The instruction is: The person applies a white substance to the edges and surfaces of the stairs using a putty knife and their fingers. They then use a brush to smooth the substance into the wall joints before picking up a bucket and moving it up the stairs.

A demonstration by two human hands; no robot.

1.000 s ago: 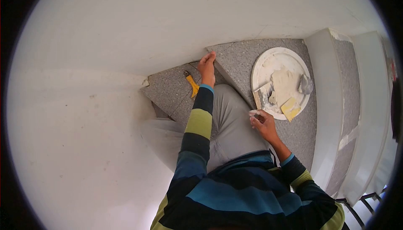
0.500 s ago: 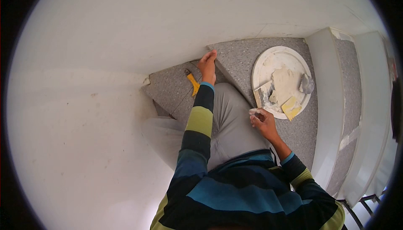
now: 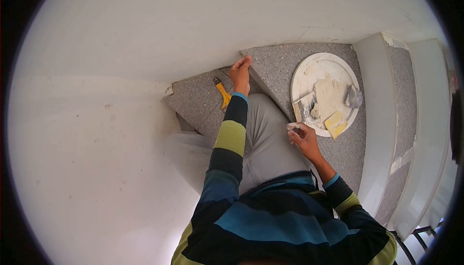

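My left hand (image 3: 239,75) is at the wall, beside the corner of the stone step. Its fingers are bent and pressed together, and whatever may be in them is hidden. Below my left hand, a yellow-handled tool (image 3: 223,95) with a dark end lies on the lower step. My right hand (image 3: 304,138) hovers near my knee, close to the round white lid (image 3: 300,74). Its fingers curl loosely with a small gap at the thumb, white residue coats the tips, and no held object shows. On the lid are whitish paste (image 3: 329,96) and a yellow flat spreader (image 3: 335,124).
A broad, paste-smeared blade (image 3: 305,108) and a crumpled grey lump (image 3: 354,97) also rest on the lid. Speckled stone steps (image 3: 275,64) run beneath it. White risers (image 3: 374,115) climb at right, with dark railing bars (image 3: 420,238) below. The white wall (image 3: 145,33) borders the steps.
My left hand has shifted very slightly, its fingers a little more bent near the wall. My right hand, the lid and the tools stay nearly the same.
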